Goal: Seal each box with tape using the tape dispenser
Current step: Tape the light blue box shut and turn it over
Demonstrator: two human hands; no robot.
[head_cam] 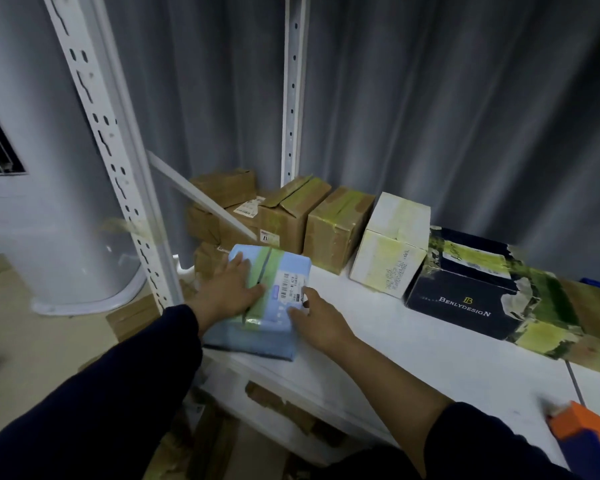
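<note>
A light blue box (278, 268) with a green tape strip along its top seam and a white barcode label lies at the left end of the white shelf (413, 344). My left hand (231, 289) rests flat on the box's top left part, fingers straight. My right hand (317, 315) touches the box's right edge near the label, fingers loosely bent. The orange and blue tape dispenser (586, 441) lies at the shelf's front right corner, away from both hands and partly cut off by the frame.
Behind the blue box stand several brown cardboard boxes (336, 225), a white box (392, 244) and a dark "Benlydesign" box (471, 292), all with yellowish-green tape. White slotted rack posts (122, 174) rise at left and middle. Grey curtain behind. Cardboard lies below the shelf.
</note>
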